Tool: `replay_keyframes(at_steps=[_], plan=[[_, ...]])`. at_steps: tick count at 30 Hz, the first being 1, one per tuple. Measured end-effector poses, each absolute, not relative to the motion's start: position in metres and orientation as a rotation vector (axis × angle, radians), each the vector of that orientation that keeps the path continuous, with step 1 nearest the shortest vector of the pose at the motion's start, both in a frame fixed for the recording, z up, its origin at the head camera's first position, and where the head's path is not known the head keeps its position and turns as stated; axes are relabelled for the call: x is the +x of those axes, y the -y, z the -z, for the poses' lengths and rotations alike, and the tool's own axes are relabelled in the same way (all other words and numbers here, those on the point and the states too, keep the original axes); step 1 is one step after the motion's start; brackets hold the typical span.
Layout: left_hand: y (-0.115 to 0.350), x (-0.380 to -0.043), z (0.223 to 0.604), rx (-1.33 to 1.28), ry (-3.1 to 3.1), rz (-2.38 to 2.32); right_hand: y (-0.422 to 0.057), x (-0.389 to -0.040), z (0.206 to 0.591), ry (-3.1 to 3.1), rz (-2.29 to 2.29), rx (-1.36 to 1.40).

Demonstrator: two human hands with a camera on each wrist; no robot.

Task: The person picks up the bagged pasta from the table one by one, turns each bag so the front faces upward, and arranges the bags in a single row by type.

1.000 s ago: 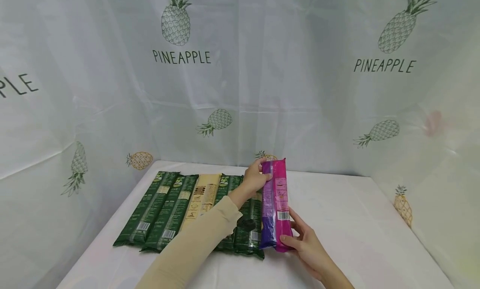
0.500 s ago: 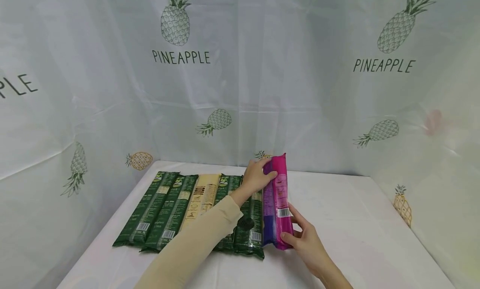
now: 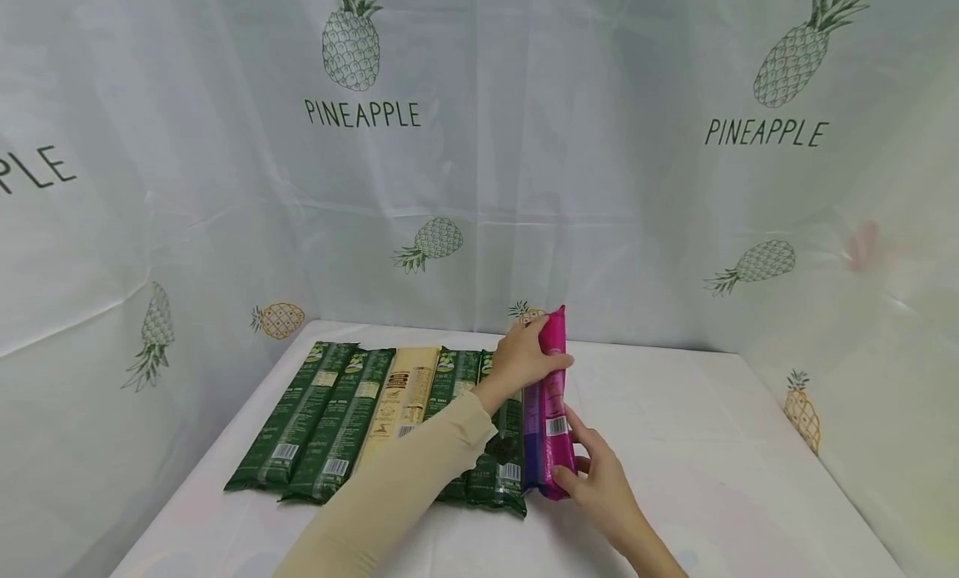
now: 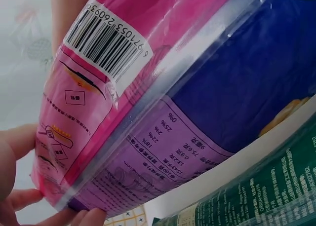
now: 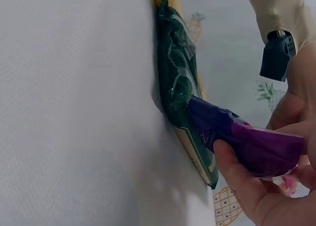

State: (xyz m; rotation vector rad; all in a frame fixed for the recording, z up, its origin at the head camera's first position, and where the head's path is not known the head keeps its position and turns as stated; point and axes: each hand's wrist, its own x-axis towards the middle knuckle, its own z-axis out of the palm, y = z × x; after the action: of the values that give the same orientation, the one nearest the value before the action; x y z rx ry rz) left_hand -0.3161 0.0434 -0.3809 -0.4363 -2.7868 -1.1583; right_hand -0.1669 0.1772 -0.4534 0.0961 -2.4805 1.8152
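Observation:
A pink and purple noodle pack [image 3: 554, 395] stands tilted on its long edge at the right end of a row of packs. My left hand [image 3: 523, 357] grips its far end, thumb on the pink side. At the near end my right hand [image 3: 603, 482] holds the lower corner between thumb and fingers. The left wrist view shows the pack's barcode [image 4: 106, 43] and printed back close up. In the right wrist view the right thumb presses the end of the purple wrapper [image 5: 269, 149]. A green noodle pack [image 3: 498, 478] lies immediately left of it.
Several green packs [image 3: 288, 428] and one cream-yellow pack [image 3: 404, 382] lie side by side on the white tabletop [image 3: 674, 445]. A pineapple-print curtain [image 3: 584, 186] hangs behind and at the sides. A black wrist device [image 5: 277, 56] sits on the left sleeve.
The pink and purple pack has turned up onto its edge, so its pink side looks narrower. Both hands have shifted slightly with it, still holding its two ends.

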Motion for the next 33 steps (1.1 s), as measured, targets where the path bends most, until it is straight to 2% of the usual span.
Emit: replay_keyframes(at_steps=[22, 33], plan=[[-0.031, -0.325, 0.391, -0.553, 2.533, 1.396, -0.177, -0.166, 0.445, 2.539, -1.534, 0.126], [-0.028, -0.327, 0.379, -0.535, 2.432, 1.542, -0.186, -0.177, 0.451, 2.496, -1.971, 0.014]])
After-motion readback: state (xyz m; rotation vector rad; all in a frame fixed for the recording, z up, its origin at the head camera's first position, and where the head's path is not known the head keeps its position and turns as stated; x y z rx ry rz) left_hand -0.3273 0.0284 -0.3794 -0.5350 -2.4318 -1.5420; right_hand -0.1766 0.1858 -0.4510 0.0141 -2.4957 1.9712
